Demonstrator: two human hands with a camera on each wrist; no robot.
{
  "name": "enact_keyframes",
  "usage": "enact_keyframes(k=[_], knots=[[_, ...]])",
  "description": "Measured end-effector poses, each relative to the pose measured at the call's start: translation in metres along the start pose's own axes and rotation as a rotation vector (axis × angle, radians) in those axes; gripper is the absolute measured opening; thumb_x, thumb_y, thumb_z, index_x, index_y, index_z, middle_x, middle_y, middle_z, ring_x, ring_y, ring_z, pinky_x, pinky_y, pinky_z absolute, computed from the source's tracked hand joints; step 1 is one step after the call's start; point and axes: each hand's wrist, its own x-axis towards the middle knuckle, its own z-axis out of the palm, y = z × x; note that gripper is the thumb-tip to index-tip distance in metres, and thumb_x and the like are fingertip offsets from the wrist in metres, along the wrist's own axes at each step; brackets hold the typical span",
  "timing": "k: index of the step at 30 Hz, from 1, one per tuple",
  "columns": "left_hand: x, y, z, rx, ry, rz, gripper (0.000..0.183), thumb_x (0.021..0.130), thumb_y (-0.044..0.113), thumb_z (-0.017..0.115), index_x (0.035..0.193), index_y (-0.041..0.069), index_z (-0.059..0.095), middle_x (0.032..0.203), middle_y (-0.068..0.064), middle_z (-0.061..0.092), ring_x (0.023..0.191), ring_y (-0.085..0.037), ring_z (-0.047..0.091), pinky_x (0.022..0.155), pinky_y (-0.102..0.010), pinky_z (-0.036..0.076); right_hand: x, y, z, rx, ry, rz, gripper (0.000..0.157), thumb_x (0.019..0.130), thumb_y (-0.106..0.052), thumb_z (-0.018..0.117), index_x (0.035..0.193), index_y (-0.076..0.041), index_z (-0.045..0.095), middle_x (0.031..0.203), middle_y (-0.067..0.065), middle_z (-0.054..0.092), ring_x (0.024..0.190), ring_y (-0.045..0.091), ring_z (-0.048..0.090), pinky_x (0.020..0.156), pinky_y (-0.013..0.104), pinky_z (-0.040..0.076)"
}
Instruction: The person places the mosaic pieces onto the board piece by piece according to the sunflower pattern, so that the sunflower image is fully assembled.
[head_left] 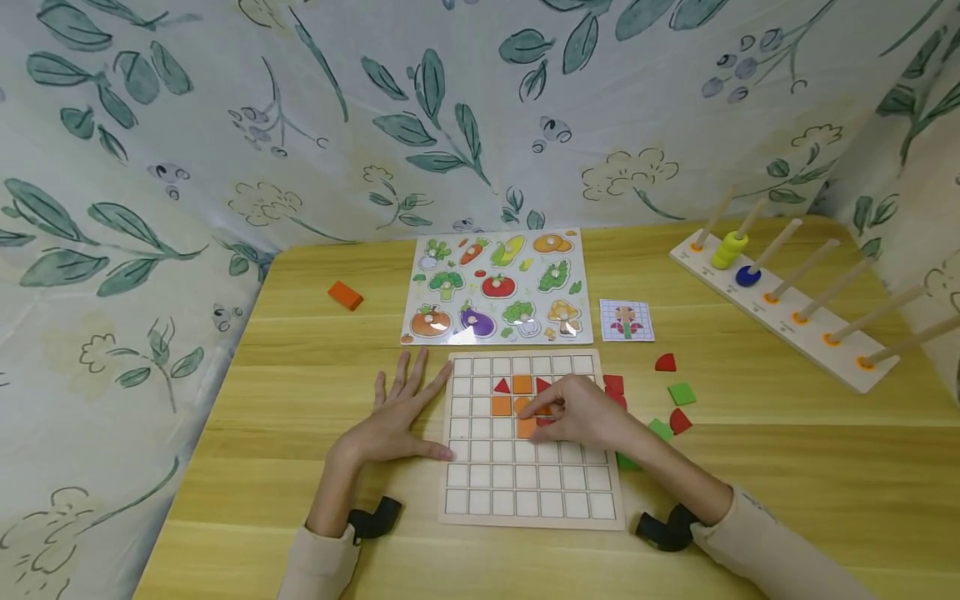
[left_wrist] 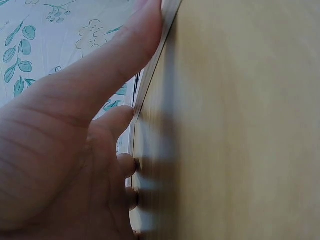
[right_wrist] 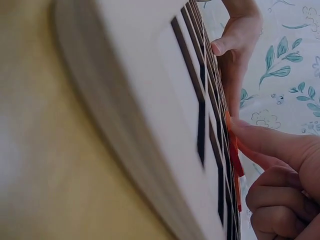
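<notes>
A pale wooden grid board [head_left: 483, 502] lies on the table, with orange and red tiles in its upper middle cells. My left hand [head_left: 393, 425] is spread beside it; in the left wrist view its thumb [left_wrist: 125, 52] lies along the board's side edge. Over the board, my right hand [head_left: 581, 414] pinches an orange square tile [head_left: 527, 428] between thumb and index finger, down at the grid. Close by sit a red triangle [head_left: 502, 387] and another orange square [head_left: 501, 406]. The right hand hides part of the tile group. In the right wrist view its other fingers [right_wrist: 277, 205] are curled in.
Loose green [head_left: 682, 393] and red tiles [head_left: 665, 362] lie right of the board. Behind it are a vegetable puzzle [head_left: 408, 321] and a small pattern card [head_left: 627, 321]. A peg stand [head_left: 780, 321] occupies the back right, an orange block [head_left: 346, 295] the back left.
</notes>
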Motion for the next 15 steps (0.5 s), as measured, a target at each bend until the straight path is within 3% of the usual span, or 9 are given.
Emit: enact_keyframes(k=[7,15], knots=[[0.0005,-0.0007,0.0006,-0.005,-0.001,0.004,0.122,0.077,0.052,0.088,0.168,0.024,0.010,0.173,-0.014,-0.022,0.156,-0.042,-0.030,0.117,-0.076,-0.020,0.0022,-0.0002,0.0039,-0.021,0.027,-0.015,0.021,0.079,-0.014,0.091,0.099,-0.017,0.085,0.058,-0.004,0.045,0.064,0.015,0.043,0.057,0.023,0.031],[-0.0006,0.0017,-0.0005,-0.003,-0.002,-0.006,0.123,0.077,0.052,0.088,0.168,0.024,0.010,0.173,-0.013,-0.022,0.156,-0.041,-0.030,0.117,-0.075,-0.020,0.0022,0.0008,0.0038,0.071,-0.009,-0.004,0.025,0.079,-0.014,0.090,0.104,-0.016,0.084,0.057,-0.005,0.043,0.057,0.012,0.037,0.054,0.021,0.029]])
